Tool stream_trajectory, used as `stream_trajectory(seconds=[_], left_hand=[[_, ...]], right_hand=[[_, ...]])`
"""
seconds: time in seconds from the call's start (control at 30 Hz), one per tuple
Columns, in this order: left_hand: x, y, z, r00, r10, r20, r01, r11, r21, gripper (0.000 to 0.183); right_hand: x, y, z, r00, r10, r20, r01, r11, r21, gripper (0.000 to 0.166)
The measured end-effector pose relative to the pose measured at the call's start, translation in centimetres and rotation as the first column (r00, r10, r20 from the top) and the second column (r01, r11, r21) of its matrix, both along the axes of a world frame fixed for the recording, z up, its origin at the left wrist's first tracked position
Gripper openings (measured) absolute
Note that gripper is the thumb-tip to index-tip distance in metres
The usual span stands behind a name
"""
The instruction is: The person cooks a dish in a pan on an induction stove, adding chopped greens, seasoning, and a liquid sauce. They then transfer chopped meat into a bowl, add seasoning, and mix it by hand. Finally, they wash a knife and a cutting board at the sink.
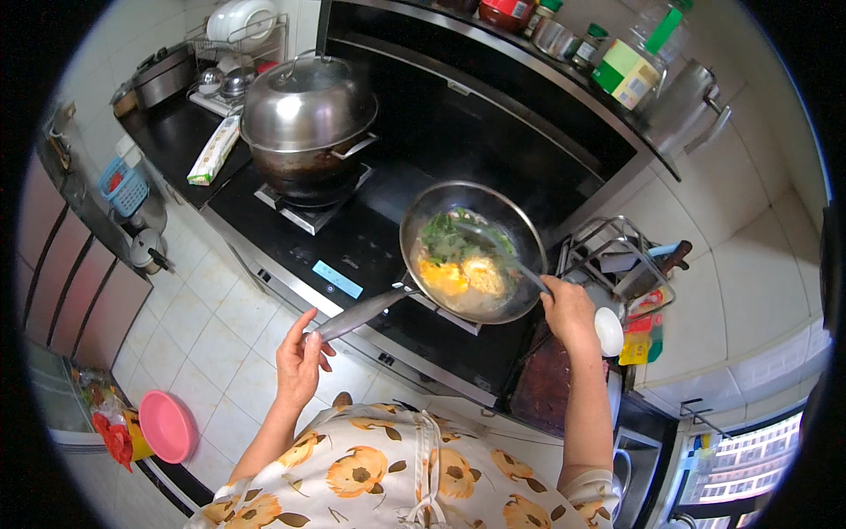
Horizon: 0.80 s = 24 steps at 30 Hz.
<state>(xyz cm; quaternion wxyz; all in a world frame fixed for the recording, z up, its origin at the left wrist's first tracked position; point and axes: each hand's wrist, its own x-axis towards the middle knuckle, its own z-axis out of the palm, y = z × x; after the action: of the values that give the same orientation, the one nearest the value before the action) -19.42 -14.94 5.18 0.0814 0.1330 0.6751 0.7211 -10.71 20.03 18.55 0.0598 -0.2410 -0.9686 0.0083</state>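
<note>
A frying pan with a dark inside rests over the right burner of a black stove. In it lie leafy greens and fried eggs in cloudy liquid. My right hand grips the handle of a cooking utensil, whose head is blurred above the greens. My left hand is at the end of the pan's long handle, the thumb and fingers apart around its tip; whether it grips firmly is hard to see.
A lidded wok stands on the left burner, beside a long food packet. Right of the pan are a metal rack, a white bowl and a dark red cutting board. Jars line the shelf above. A pink basin is at lower left.
</note>
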Motion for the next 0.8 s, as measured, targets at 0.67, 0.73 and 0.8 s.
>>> stream_trajectory(seconds=[0.67,0.73,0.8], left_hand=[[-0.6,0.9,-0.1,0.999,-0.030,-0.027,0.030,1.000,-0.005,0.040],[-0.7,1.1,0.2,0.999,-0.028,-0.038,0.027,1.000,-0.013,0.039],[-0.7,1.1,0.3,0.999,-0.024,-0.043,0.023,1.000,-0.018,0.039]], right_hand=[[4.4,3.1,-2.7,0.990,-0.140,0.008,0.139,0.969,-0.207,0.021],[4.2,2.4,-2.7,0.993,-0.119,0.007,0.110,0.897,-0.429,0.022],[4.6,2.3,-2.1,0.995,-0.096,-0.033,0.069,0.877,-0.476,0.023]])
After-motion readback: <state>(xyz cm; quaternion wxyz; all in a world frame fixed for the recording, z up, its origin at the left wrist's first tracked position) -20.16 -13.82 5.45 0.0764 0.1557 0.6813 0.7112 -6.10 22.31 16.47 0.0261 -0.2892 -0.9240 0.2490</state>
